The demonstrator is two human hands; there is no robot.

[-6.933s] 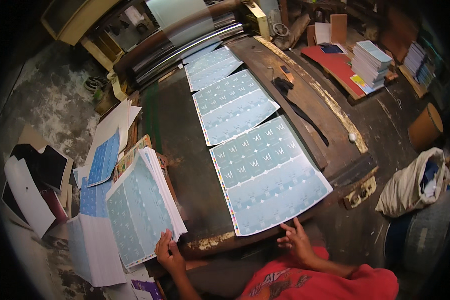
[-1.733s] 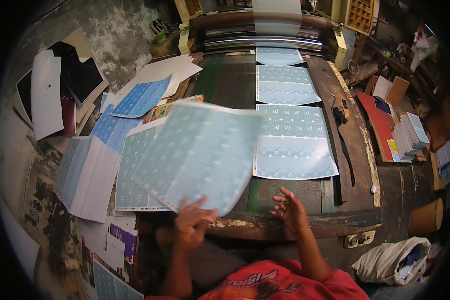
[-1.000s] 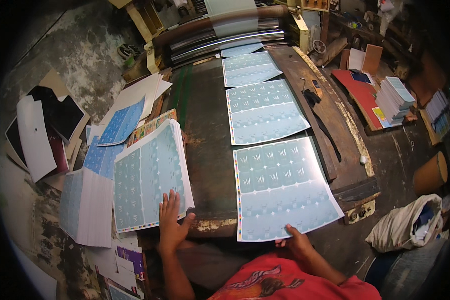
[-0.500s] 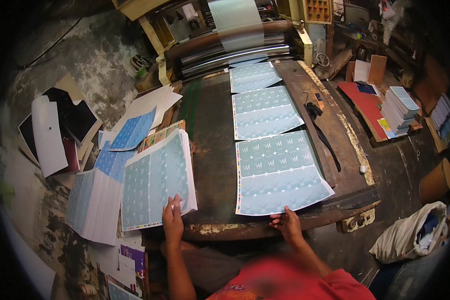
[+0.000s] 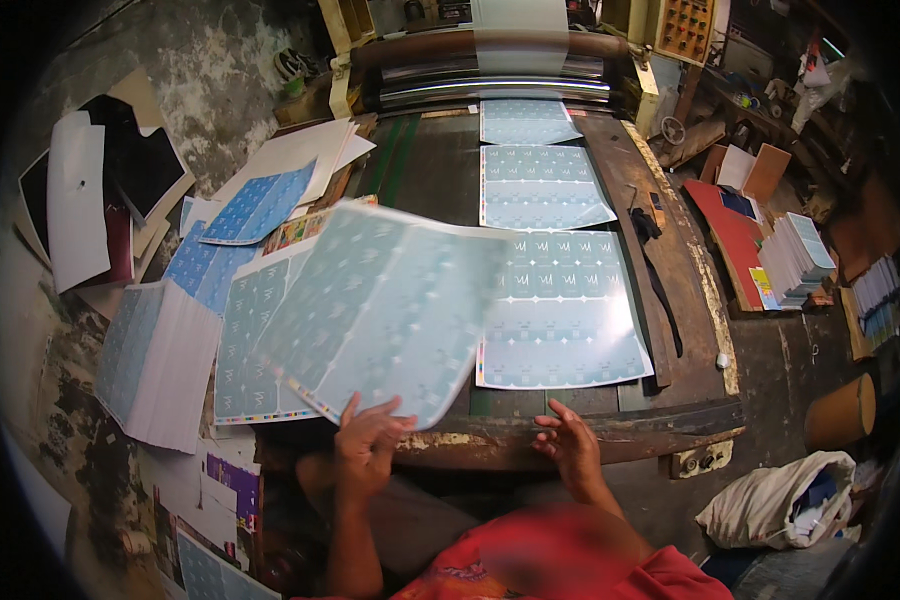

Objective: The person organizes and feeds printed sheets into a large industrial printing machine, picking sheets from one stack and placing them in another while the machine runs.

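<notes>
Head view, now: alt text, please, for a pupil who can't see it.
A person's left hand is at the lower edge of a blurred, blue-green printed sheet that overlaps a similar one. The empty right hand is near the front edge of the table. Three similar sheets lie in a line toward metal rollers.

Pale sack [image 5: 755, 508], 1 brown cylinder [image 5: 838, 414], 1 red board [image 5: 715, 228]
</notes>
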